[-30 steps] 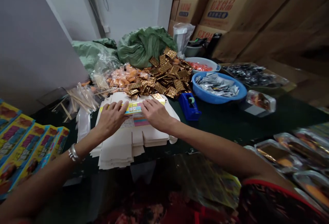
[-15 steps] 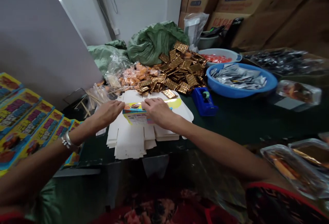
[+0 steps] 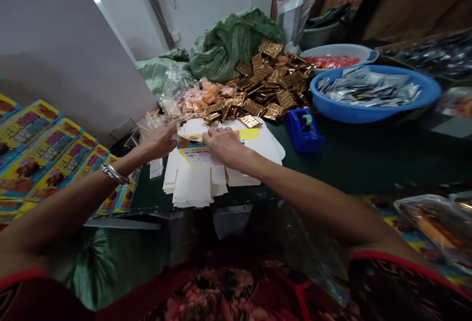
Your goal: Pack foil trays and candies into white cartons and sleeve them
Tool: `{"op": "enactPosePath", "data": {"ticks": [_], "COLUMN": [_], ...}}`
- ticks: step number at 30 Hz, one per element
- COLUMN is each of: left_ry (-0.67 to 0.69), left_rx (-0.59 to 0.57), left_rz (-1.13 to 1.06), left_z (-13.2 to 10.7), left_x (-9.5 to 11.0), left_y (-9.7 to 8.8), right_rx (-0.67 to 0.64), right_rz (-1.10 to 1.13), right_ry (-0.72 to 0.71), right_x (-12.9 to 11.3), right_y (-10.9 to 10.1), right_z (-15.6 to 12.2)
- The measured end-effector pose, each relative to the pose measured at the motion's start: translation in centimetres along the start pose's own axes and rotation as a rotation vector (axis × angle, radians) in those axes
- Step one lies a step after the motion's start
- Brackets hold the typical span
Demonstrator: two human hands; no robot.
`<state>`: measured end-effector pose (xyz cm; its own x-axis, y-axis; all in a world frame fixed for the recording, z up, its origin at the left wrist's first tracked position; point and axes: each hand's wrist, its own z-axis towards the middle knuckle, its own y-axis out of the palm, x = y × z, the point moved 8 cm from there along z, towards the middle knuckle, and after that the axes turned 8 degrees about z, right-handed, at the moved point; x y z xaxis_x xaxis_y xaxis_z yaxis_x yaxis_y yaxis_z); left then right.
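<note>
A small printed carton box [image 3: 197, 157], yellow and blue, lies on a stack of flat white carton blanks [image 3: 190, 186]. My right hand [image 3: 224, 148] grips its top and right side, hiding that end. At the left end, my left hand [image 3: 161, 142] is closed with fingertips against a lifted edge or flap; the exact hold is partly hidden. A blue tape dispenser [image 3: 304, 134] stands to the right of the blanks.
Gold-wrapped packets [image 3: 263, 80] and orange packets [image 3: 206, 94] are heaped behind. A blue basin [image 3: 376, 117] holds silver sachets. Printed boxes [image 3: 55, 154] stand in rows at left. Clear trays [image 3: 435, 227] lie at right. A green sack [image 3: 236, 41] sits at the back.
My left fingers have curled in at the box's left end, where an edge or flap now stands raised. My right hand stays on the box. The whole view has shifted slightly.
</note>
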<state>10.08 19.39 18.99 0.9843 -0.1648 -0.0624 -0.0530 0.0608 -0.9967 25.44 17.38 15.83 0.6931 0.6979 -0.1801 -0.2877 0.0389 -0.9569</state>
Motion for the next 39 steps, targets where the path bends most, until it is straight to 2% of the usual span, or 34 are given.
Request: {"op": "enactPosePath", "data": {"ticks": [3, 5, 10, 13, 15, 18, 20, 24, 28, 32, 35, 39], "left_ry": [-0.105, -0.087, 0.235, 0.391, 0.435, 0.435, 0.426, 0.408, 0.358, 0.345, 0.34, 0.312], "left_rx": [-0.044, -0.075, 0.02, 0.099, 0.115, 0.058, 0.036, 0.003, -0.023, 0.032, 0.038, -0.008], "left_rz": [-0.065, -0.063, 0.239, 0.183, 0.129, 0.155, 0.192, 0.255, 0.289, 0.277, 0.266, 0.256], "left_z": [-0.6, -1.8, -4.5, -3.3, -1.6, 0.4, 0.9, 1.1, 1.1, 0.6, 0.5, 0.6], "left_x": [-0.2, 0.0, 1.3, 2.9, 4.5, 6.7, 7.4, 7.5, 7.3, 7.7, 7.8, 7.8], "left_y": [1.1, 1.8, 0.8, 0.3, 1.2, 3.7, 4.8, 5.1, 5.0, 5.0, 5.1, 5.1], "right_rx": [0.007, 0.01, 0.033, 0.055, 0.047, -0.023, -0.061, -0.138, -0.261, -0.232, -0.252, -0.37], "right_rz": [0.005, 0.014, 0.055, 0.048, 0.054, 0.11, 0.076, -0.216, -0.353, -0.408, -0.402, -0.273], "right_ry": [0.016, 0.019, -0.014, -0.039, -0.066, -0.195, -0.237, -0.201, -0.261, -0.318, -0.249, 0.046], "right_x": [-0.2, -0.1, 0.1, 0.2, 0.7, 2.2, 4.0, 7.1, 7.6, 7.7, 8.0, 8.6], "right_y": [-0.2, -0.3, 0.0, 0.3, 0.2, -0.9, -2.3, -4.1, -3.4, -2.9, -2.8, -3.7], "right_z": [-0.1, -0.1, 0.1, 0.4, 0.3, -0.8, -2.2, -4.0, -3.4, -2.3, -1.4, 0.6]}}
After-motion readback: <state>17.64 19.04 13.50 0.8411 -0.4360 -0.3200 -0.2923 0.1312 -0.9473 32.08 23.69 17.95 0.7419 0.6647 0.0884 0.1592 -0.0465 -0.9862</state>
